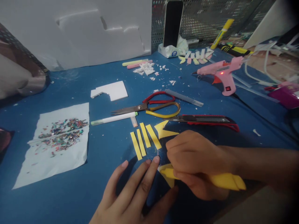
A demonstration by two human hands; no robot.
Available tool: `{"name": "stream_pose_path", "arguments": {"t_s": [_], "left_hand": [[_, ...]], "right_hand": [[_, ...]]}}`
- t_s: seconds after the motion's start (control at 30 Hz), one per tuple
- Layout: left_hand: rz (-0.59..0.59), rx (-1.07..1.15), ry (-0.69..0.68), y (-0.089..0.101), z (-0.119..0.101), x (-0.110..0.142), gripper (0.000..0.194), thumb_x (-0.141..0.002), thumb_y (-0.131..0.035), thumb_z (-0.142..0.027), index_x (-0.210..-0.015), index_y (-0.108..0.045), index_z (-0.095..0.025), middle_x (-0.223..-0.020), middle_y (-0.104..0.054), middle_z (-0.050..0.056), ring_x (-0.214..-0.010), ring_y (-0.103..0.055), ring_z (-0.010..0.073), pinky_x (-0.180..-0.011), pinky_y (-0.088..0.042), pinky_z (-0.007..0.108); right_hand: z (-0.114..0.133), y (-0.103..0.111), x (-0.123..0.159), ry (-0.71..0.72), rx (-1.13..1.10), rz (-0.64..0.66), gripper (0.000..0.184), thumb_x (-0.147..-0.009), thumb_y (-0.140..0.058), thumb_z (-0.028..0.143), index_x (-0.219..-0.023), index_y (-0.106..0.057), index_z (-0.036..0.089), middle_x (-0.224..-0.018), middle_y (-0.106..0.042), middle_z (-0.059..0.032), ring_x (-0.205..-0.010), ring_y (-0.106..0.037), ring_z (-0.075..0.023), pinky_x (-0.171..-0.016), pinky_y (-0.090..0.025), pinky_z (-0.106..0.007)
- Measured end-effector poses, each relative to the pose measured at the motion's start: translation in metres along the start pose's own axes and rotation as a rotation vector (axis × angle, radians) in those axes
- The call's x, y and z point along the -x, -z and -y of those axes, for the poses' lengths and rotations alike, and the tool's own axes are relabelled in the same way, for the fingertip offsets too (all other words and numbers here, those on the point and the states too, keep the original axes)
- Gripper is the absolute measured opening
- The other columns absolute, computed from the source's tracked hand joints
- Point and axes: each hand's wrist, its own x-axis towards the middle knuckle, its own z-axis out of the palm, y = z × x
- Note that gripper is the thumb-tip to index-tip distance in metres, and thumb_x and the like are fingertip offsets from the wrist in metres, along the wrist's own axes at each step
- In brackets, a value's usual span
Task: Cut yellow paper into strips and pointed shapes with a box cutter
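Head view: scissors (pixel 141 107) (red-and-yellow-handled) just beyond yellow strips (pixel 145 135).

Craft wkspace, blue tbl (pixel 70 87), glue gun (pixel 220 69), scissors (pixel 142 107), cutter (pixel 203 119), misc. scraps (pixel 146 69)

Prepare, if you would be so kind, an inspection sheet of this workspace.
Surface: blue table, littered with white scraps.
Work pieces: four yellow strips side by side; yellow piece, partly hidden by the right hand.
Clutter: scissors and cutter beyond the strips; coloured flakes on paper.
Hands: left hand spread low over the table; right hand grips a yellow tool.
Cables: black cord from the pink glue gun, trailing right.
Surroundings: phone propped upright before mesh; white panel at back left.
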Motion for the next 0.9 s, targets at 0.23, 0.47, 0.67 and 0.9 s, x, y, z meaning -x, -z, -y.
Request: {"name": "stream_pose_path", "arguments": {"t_s": [0.23,0.47,0.67,0.9], "left_hand": [[-0.155,0.003,0.061,-0.009,-0.002,-0.004,0.033,-0.096,-0.044,-0.026,-0.116,-0.062,-0.047,-0.117,-0.064,0.002,-0.115,-0.053,0.0134,-0.112,-0.024,0.042],[-0.172,0.004,0.068,-0.010,-0.002,-0.005,0.032,-0.096,-0.044,-0.028,-0.113,-0.064,-0.046,-0.111,-0.064,0.000,-0.110,-0.055,0.0124,-0.113,-0.024,0.041],[-0.207,0.014,0.100,-0.013,-0.005,-0.007,0.033,-0.097,-0.044,-0.024,-0.107,-0.067,-0.046,-0.107,-0.064,-0.001,-0.107,-0.056,0.0117,-0.112,-0.027,0.039],[-0.180,0.040,0.105,-0.012,-0.005,-0.006,0.033,-0.097,-0.043,-0.025,-0.110,-0.065,-0.045,-0.109,-0.063,0.000,-0.108,-0.056,0.0124,-0.113,-0.025,0.040]], "right_hand": [[-0.001,0.002,-0.001,-0.013,-0.003,0.000,0.022,-0.079,-0.045,0.015,-0.066,-0.028,0.020,-0.056,-0.031,0.0058,-0.052,-0.031,-0.0104,-0.051,-0.022,-0.026],[-0.001,0.004,-0.002,0.011,0.020,-0.019,0.025,-0.079,-0.045,0.012,-0.068,-0.026,0.021,-0.057,-0.030,0.0059,-0.052,-0.029,-0.0109,-0.051,-0.025,-0.026],[0.000,0.004,-0.003,-0.008,0.018,-0.001,0.024,-0.079,-0.045,0.011,-0.066,-0.026,0.021,-0.056,-0.031,0.0057,-0.051,-0.030,-0.0109,-0.051,-0.026,-0.026],[-0.002,0.002,-0.002,0.032,0.021,-0.050,0.025,-0.079,-0.047,0.011,-0.066,-0.028,0.021,-0.057,-0.030,0.0057,-0.052,-0.028,-0.0107,-0.050,-0.026,-0.028]]}}
